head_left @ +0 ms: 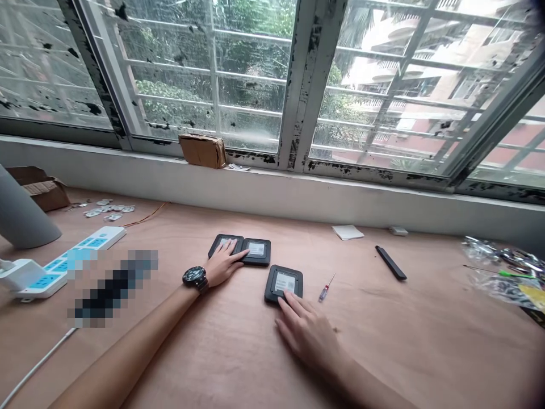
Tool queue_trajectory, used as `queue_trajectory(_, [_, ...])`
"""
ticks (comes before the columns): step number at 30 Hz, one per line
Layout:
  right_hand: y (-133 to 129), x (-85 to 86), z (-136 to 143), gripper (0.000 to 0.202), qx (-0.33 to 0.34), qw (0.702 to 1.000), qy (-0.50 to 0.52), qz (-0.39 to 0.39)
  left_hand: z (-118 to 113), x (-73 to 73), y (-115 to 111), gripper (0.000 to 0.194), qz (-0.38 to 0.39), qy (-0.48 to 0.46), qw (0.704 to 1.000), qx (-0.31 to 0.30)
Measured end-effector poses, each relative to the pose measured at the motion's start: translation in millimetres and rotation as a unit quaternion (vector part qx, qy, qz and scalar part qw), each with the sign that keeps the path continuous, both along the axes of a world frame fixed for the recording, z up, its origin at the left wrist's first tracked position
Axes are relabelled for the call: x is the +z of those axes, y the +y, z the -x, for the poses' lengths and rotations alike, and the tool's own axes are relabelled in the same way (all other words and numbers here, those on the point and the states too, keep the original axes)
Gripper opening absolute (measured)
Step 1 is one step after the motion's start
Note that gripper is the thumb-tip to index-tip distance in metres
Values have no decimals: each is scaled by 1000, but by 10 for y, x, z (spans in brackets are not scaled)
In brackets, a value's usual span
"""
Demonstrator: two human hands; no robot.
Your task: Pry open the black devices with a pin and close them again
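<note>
Two flat black square devices with pale labels lie side by side on the table. My left hand (223, 262), with a black watch (195, 276) on its wrist, rests flat across the left device (216, 243), its thumb reaching the right device (263, 253). A third black square device (284, 279), also labelled, lies nearer to me. The fingertips of my right hand (307, 326) touch its lower edge, fingers stretched out. Just right of it lies a small screwdriver (325, 291) with a clear handle. Neither hand grips anything.
A white power strip (99, 240) and a blurred-out dark object (113, 289) lie at left. Farther right are a black bar (390, 263), a white paper (348, 232) and plastic bags (496, 284). A cardboard box (202, 151) stands on the windowsill.
</note>
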State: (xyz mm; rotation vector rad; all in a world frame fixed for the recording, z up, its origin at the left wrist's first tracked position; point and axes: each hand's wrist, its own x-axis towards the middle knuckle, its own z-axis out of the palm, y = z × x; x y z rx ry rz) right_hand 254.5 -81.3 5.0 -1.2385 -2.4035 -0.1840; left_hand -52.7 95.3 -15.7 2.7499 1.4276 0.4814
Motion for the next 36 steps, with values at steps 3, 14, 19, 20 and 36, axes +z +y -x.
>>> queue_trajectory(3, [-14, 20, -59, 24, 39, 998, 57, -11, -111, -23, -1, 47, 3, -24, 1000, -7])
queue_trajectory(14, [291, 36, -284, 46, 14, 986, 160, 53, -607, 63, -1, 47, 19, -31, 999, -22])
queue_trajectory(19, [376, 56, -409, 50, -14, 993, 105, 57, -614, 221, -42, 52, 22, -34, 998, -51])
queue_trajectory(20, [394, 86, -468, 48, -36, 992, 108, 45, -605, 265, -75, 51, 17, -38, 998, -55])
queue_trajectory(36, [596, 17, -939, 39, -179, 951, 125, 219, -931, 239, -1196, 56, 43, -138, 989, -12])
